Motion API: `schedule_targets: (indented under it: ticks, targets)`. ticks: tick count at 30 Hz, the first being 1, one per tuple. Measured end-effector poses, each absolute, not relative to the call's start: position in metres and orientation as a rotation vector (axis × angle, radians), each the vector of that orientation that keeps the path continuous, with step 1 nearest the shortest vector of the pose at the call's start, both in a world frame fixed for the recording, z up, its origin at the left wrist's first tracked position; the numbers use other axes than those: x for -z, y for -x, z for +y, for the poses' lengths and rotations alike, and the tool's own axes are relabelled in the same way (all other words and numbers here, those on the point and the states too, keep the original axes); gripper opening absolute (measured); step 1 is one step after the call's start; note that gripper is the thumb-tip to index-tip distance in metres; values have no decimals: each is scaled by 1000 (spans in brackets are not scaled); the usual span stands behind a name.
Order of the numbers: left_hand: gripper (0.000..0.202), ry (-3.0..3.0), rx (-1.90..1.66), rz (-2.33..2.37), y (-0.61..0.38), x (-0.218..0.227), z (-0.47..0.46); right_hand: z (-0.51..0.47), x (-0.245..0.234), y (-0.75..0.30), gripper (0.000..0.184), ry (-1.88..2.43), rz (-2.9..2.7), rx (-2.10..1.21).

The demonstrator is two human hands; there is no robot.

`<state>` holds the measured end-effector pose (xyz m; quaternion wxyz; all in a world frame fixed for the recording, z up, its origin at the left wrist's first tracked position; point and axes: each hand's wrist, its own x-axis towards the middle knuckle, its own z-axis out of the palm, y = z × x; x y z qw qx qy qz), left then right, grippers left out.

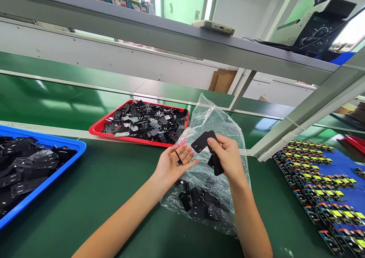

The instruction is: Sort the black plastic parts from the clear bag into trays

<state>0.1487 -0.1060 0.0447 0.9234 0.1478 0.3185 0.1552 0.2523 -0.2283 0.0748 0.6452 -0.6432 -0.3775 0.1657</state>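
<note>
My right hand (226,157) grips a few flat black plastic pieces (203,141), one pinched between thumb and forefinger, more tucked under the fingers. My left hand (172,164) is held palm up beside it, fingers spread, with a small thin black part (178,158) lying across the fingers. Both hands hover over a clear plastic bag (212,121) standing crumpled on the green table (94,197). More black pieces (198,204) lie in the bottom of the bag.
A red tray (98,128) heaped with black parts sits behind the bag. A blue tray (57,174) of black parts is at the left edge. Rows of yellow-topped components (322,178) fill the right. A grey shelf frame (302,121) slants down at the right.
</note>
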Motion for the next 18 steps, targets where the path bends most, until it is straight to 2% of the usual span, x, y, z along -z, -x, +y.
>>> schedule_targets:
  ticks: [12, 18]
  targets:
    - [27, -235, -584, 700, -151, -38, -104, -224, -72, -249, 39, 1527, -870, -357]
    - [35, -244, -569, 710, -150, -45, -102, -224, -72, -245, 38, 1536, -882, -346]
